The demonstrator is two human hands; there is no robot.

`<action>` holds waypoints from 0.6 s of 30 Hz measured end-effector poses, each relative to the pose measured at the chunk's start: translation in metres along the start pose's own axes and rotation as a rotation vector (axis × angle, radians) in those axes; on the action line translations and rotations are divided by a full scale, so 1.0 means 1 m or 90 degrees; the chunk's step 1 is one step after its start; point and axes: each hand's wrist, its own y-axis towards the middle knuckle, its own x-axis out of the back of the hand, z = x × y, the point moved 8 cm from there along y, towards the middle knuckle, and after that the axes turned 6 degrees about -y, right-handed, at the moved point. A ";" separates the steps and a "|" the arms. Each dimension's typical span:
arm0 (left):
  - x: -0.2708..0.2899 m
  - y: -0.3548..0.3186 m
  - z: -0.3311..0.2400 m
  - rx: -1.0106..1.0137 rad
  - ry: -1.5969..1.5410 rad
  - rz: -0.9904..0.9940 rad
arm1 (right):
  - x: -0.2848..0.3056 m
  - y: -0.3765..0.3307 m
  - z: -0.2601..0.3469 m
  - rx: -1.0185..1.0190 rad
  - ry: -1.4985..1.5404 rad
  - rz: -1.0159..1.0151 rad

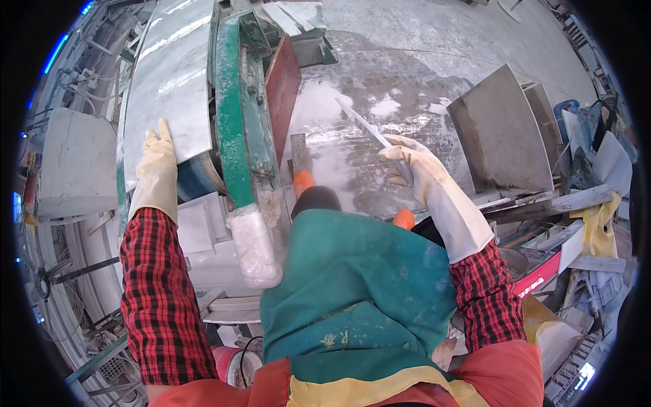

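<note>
Rubber-gloved left hand (157, 166) lies flat on the stone slab (169, 81); right hand (407, 163) grips a half-hidden metal strip (363, 123).

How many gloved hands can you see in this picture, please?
2. The left hand rests flat on the pale slab at the left. The right hand grips a thin metal strip over the wet floor.
</note>
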 end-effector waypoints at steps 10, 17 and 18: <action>0.019 -0.018 -0.009 -0.001 0.005 0.019 | 0.001 0.002 -0.002 -0.004 0.009 0.013; 0.017 -0.012 -0.010 0.003 0.014 0.030 | 0.002 0.003 -0.003 -0.002 -0.007 0.007; 0.016 -0.011 -0.009 0.003 0.019 0.033 | 0.002 0.003 -0.003 -0.002 -0.009 0.008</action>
